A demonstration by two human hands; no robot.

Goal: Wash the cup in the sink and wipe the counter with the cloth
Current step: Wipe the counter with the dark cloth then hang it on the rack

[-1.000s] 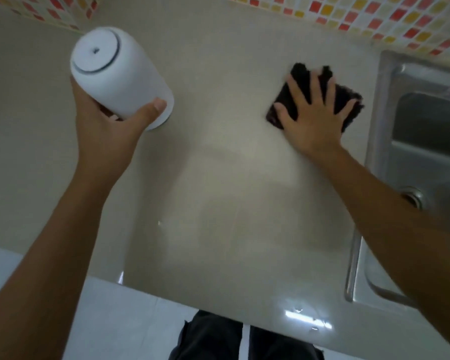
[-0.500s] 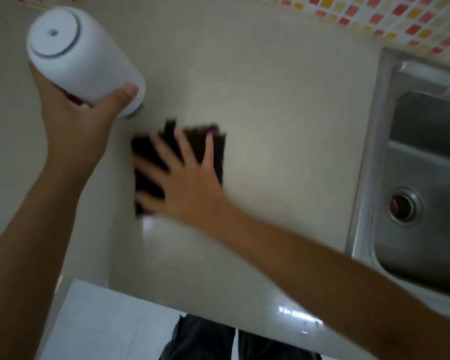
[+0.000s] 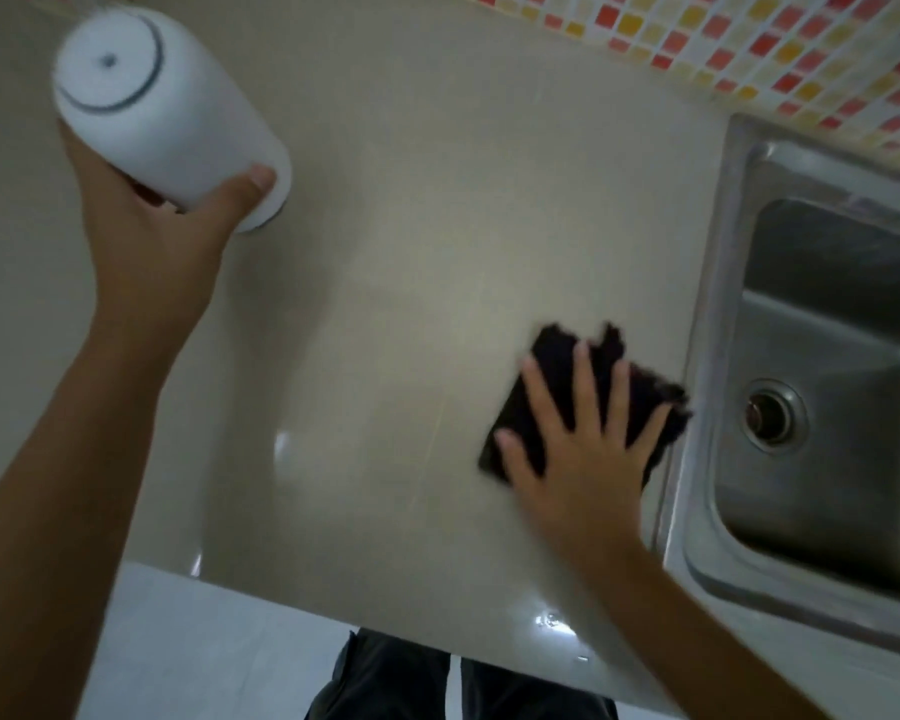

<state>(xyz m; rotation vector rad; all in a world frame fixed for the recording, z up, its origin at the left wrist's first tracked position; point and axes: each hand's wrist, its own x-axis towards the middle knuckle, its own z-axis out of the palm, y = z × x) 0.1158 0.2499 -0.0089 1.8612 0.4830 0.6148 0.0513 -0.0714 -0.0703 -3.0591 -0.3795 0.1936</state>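
My left hand (image 3: pixel 149 236) grips a white cup (image 3: pixel 178 122) and holds it upside down, tilted, above the far left of the beige counter (image 3: pixel 411 226). The cup's flat base with a dark ring faces the camera. A dark cloth (image 3: pixel 557 366) lies flat on the counter beside the sink's left rim. My right hand (image 3: pixel 578 449) presses on the cloth with its fingers spread, covering most of it. The steel sink (image 3: pixel 848 356) is at the right with its drain (image 3: pixel 772 415) showing.
A wall of small red, orange and yellow mosaic tiles (image 3: pixel 749 49) runs behind the counter and sink. The counter's front edge crosses the bottom of the view, with pale floor (image 3: pixel 204 652) and dark trousers (image 3: pixel 401 678) below it. Wet glints show on the counter near the front edge.
My right hand swept the cloth from the far right of the counter to the left under the cup, then back right and nearer, next to the sink. The cup stays raised.
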